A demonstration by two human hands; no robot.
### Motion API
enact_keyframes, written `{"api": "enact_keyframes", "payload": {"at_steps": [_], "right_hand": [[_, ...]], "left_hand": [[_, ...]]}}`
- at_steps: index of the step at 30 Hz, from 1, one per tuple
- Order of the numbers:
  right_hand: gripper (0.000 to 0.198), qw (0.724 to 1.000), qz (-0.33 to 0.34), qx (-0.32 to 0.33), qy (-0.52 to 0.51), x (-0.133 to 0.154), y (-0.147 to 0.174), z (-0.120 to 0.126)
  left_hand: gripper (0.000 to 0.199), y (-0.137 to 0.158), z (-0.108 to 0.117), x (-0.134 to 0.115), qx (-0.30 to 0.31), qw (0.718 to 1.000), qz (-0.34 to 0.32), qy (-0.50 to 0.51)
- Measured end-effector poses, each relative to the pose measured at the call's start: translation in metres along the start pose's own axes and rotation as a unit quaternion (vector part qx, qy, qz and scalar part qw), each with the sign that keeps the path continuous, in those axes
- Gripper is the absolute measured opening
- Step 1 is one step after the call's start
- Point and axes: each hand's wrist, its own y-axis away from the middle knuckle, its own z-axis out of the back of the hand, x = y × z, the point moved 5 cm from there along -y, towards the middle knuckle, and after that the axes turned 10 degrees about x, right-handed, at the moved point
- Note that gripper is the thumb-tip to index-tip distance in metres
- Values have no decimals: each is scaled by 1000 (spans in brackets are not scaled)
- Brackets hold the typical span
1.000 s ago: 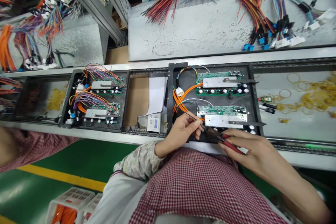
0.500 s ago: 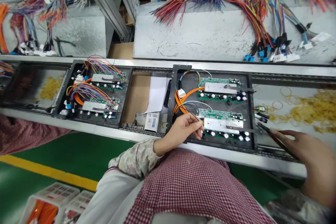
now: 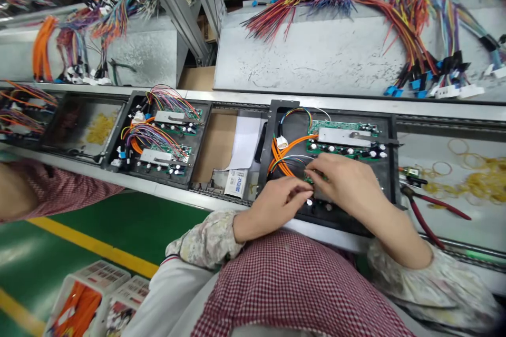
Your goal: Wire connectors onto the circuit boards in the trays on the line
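My left hand is closed in a pinch over the left end of the near circuit board, its fingertips beside the wires. From the right, my right hand reaches across that board, thumb and fingertips pinched close to the left ones. Whatever is between the fingers is too small to make out. Orange cables and a thin white wire run toward the hands. The far circuit board shows a metal plate, in the same black tray. Red-handled pliers lie right of the tray.
Another black tray with wired boards sits to the left. A small white box and paper lie between the trays. Yellow rubber bands lie on the right. Wire bundles hang behind. Another person's arm shows at left.
My right hand has let go of the pliers, leaving them right of the tray, and moved left over the near board. My left hand stays at the board's left end. The view has shifted slightly.
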Motion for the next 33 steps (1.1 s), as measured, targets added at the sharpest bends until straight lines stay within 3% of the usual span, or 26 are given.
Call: {"api": "enact_keyframes", "payload": {"at_steps": [2, 5, 8, 11, 18, 33], "right_hand": [[28, 999, 0, 5, 31, -6, 4, -2], [28, 999, -26, -2, 38, -12, 11, -5], [26, 998, -56, -5, 23, -18, 16, -12], [26, 997, -80, -5, -7, -24, 19, -19], [29, 991, -104, -36, -77, -28, 18, -24], [24, 995, -90, -10, -41, -26, 16, -28]], "left_hand": [[29, 0, 12, -10, -67, 978, -52, -189], [38, -10, 18, -9, -106, 916, -67, -380], [36, -19, 18, 1, -109, 866, -56, -485], [34, -20, 16, 3, -108, 841, -55, -527], [31, -19, 18, -4, -104, 840, -49, -531], [29, -17, 21, -7, -115, 856, -59, -500]]}}
